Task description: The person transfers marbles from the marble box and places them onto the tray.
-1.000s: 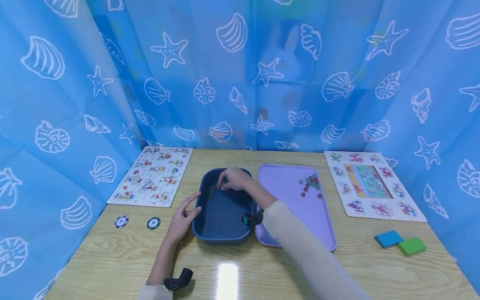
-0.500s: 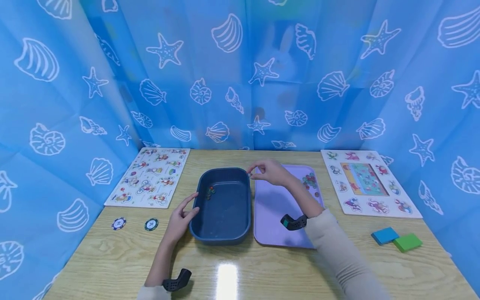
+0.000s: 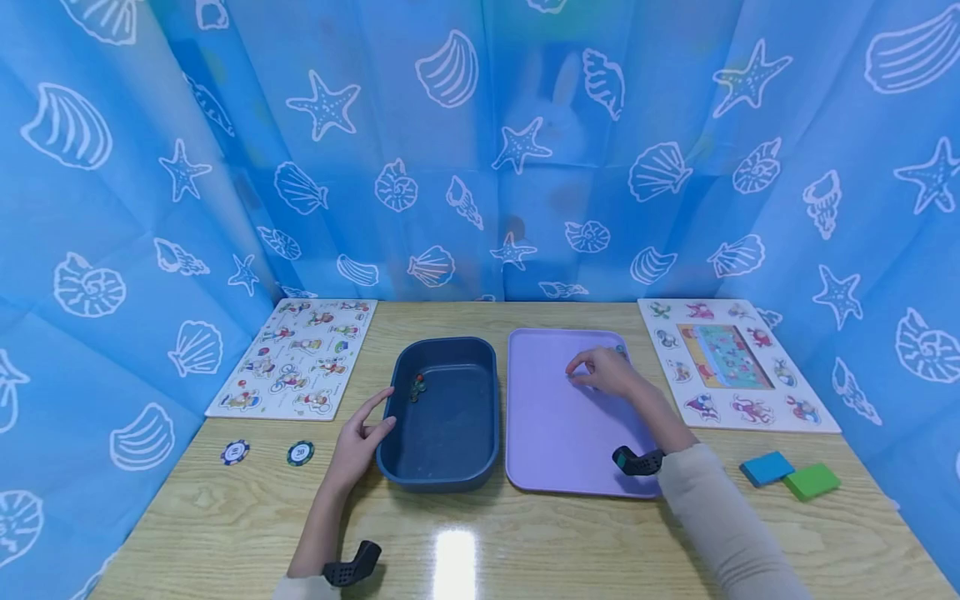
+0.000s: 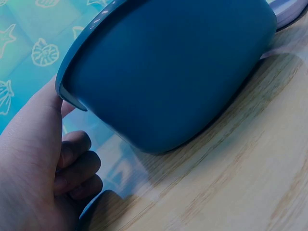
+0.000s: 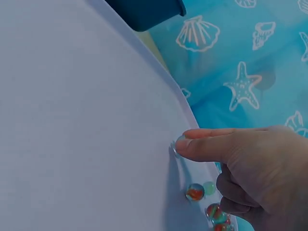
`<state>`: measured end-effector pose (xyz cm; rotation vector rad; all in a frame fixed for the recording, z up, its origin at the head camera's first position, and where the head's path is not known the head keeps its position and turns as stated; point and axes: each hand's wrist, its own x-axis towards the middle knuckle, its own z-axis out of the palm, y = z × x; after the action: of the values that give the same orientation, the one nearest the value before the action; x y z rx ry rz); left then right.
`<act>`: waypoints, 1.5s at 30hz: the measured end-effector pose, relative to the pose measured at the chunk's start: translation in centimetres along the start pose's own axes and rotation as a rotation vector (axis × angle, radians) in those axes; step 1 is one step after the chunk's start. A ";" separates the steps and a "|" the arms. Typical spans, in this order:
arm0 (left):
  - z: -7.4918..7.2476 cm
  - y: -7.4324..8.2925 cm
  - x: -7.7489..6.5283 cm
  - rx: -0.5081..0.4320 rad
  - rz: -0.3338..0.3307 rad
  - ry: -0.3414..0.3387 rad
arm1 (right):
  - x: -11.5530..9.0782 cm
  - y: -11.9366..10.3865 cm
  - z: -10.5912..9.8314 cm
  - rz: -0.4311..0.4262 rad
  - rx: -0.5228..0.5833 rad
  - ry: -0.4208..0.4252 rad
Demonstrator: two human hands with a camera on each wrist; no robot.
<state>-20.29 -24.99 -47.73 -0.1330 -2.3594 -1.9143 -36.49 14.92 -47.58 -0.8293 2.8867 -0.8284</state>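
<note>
My left hand [image 3: 356, 446] holds the left rim of the dark blue plastic bin [image 3: 450, 454], with thumb and index finger at the edge. In the left wrist view its other fingers curl below the rim, beside the bin's outer wall [image 4: 168, 72]. Several marbles [image 3: 417, 387] lie in the bin's far left part. Over the purple tray [image 3: 547, 450], my right hand [image 3: 611, 372] pinches a clear marble [image 5: 178, 145] between thumb and index finger. Several coloured marbles [image 5: 195, 192] rest near the tray's edge, below that hand; in the head view the hand mostly hides them.
A picture puzzle board [image 3: 296, 358] lies at the back left, another puzzle board [image 3: 738, 367] at the back right. Two poker chips [image 3: 300, 453] are left of the bin. Blue [image 3: 767, 468] and green blocks [image 3: 812, 482] sit at the right. A blue shell-print curtain [image 3: 480, 150] surrounds the table.
My right hand has lifted a marble out of the bin and carried it rightward over the tray. My left hand stays at the bin's rim. The head view has shifted slightly.
</note>
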 end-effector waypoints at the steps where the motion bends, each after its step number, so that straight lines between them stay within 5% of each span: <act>1: 0.0 -0.1 0.0 -0.007 0.003 -0.003 | -0.1 0.2 0.0 -0.006 -0.002 0.006; 8: 0.0 -0.2 0.1 -0.006 0.001 0.001 | 0.8 -2.0 -0.5 -0.018 0.047 0.007; 16: 0.1 -0.2 0.1 0.023 0.005 0.008 | 4.6 -10.3 0.2 -0.184 0.094 -0.024; 24: 0.0 0.0 0.0 0.014 0.006 0.009 | 8.8 -16.6 3.3 -0.286 0.076 -0.112; 34: 0.0 0.0 0.1 0.005 0.006 -0.001 | 11.5 -18.1 8.1 -0.220 -0.017 -0.212; 45: -0.1 -0.1 0.1 0.018 -0.017 0.001 | 11.8 -18.3 10.1 -0.101 -0.161 -0.326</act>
<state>-20.42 -25.08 -47.76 -0.1102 -2.3836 -1.9001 -36.01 -9.00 -45.68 -1.0238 2.6636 -0.4202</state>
